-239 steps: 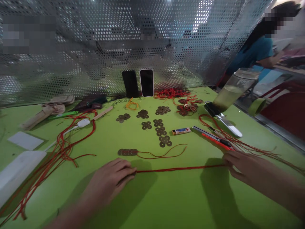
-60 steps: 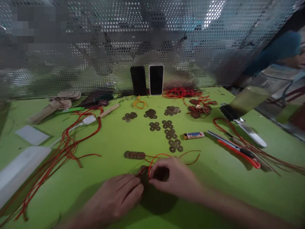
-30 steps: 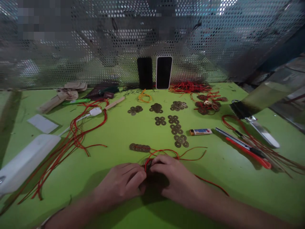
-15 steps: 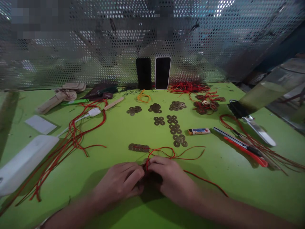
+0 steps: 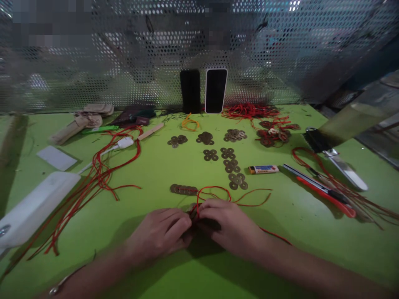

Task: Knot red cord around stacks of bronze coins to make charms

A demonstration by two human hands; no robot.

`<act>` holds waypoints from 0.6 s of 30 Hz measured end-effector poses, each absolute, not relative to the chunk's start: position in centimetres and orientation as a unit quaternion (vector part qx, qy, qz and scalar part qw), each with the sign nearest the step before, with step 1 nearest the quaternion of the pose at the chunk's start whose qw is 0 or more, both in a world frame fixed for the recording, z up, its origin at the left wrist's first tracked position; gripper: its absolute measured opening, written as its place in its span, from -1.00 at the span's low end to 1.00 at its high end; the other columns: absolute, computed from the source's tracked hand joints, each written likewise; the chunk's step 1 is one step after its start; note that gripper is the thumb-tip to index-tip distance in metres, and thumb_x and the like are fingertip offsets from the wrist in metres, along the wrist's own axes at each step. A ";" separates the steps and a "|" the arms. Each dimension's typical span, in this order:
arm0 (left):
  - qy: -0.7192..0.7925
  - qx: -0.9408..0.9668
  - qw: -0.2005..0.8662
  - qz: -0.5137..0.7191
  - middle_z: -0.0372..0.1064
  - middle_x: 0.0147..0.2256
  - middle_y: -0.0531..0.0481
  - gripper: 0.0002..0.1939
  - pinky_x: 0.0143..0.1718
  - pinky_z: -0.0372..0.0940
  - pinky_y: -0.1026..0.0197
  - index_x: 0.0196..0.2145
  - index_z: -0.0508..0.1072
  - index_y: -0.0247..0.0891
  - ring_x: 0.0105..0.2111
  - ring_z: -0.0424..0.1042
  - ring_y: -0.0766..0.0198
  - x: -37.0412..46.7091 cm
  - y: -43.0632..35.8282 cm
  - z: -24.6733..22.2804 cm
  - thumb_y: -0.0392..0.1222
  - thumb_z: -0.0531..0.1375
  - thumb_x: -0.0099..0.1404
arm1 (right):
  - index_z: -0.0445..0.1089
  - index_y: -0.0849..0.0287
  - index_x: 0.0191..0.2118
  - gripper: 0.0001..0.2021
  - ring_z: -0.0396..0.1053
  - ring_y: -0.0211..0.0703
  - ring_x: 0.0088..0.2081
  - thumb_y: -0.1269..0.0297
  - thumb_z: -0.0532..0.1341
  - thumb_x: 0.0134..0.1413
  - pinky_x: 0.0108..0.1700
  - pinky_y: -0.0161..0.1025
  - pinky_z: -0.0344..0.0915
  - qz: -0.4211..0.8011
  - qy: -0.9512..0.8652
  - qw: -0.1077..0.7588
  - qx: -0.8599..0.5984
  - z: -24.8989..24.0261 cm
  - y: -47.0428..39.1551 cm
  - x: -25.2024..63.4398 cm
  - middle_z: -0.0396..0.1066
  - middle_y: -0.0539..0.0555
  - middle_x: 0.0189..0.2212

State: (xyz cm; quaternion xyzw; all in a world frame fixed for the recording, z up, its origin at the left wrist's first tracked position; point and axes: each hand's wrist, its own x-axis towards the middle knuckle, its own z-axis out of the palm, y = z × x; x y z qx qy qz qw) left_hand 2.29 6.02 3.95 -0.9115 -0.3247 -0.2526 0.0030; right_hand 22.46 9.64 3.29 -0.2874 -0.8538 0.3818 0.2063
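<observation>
Close together at the front middle of the green table, both my hands have their fingers closed around a small work of coins and red cord. My left hand [image 5: 165, 228] pinches the coins [image 5: 192, 209], which are mostly hidden by the fingers. With fingertips bent, my right hand [image 5: 227, 218] grips the red cord [image 5: 218, 188], which loops up over it and trails off to the right. Just beyond the hands lies a row of overlapping coins [image 5: 183, 189] with red cord across it. Farther back sit several small clusters of holed coins [image 5: 231, 166].
A lighter [image 5: 263, 169], a red utility knife [image 5: 324, 193] and a brush [image 5: 339, 164] lie to the right. Loose red cords [image 5: 99, 174] and a white power strip [image 5: 40, 207] are on the left. Two phones [image 5: 215, 91] lean on the perforated metal screen.
My right hand has shifted slightly, and the cord loop above it has widened and moved right. The whole view has moved a little; both hands keep their hold.
</observation>
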 end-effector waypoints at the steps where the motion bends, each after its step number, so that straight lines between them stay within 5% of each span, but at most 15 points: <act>1: -0.322 -0.913 0.003 -0.251 0.43 -0.50 0.02 -0.91 -0.53 0.38 0.30 -0.37 0.26 -0.27 -0.54 0.43 0.31 2.3 6.0 3.9 -0.38 0.03 0.29 | 0.48 0.25 -0.31 -0.87 0.36 -0.26 -0.31 0.57 0.26 0.02 -0.21 -0.35 0.29 0.377 -0.857 0.205 -0.286 3.2 9.7 22.4 0.44 0.04 -0.35; 18: -0.333 -0.910 -0.012 -0.247 0.44 -0.49 -0.01 -0.90 -0.51 0.40 0.26 -0.32 0.27 -0.28 -0.52 0.46 0.26 2.1 5.9 4.1 -0.36 0.00 0.34 | 0.42 0.26 -0.29 -0.84 0.32 -0.18 -0.31 0.52 0.09 0.13 -0.21 -0.24 0.31 0.338 -0.881 0.122 -0.307 4.0 9.5 22.1 0.39 0.08 -0.36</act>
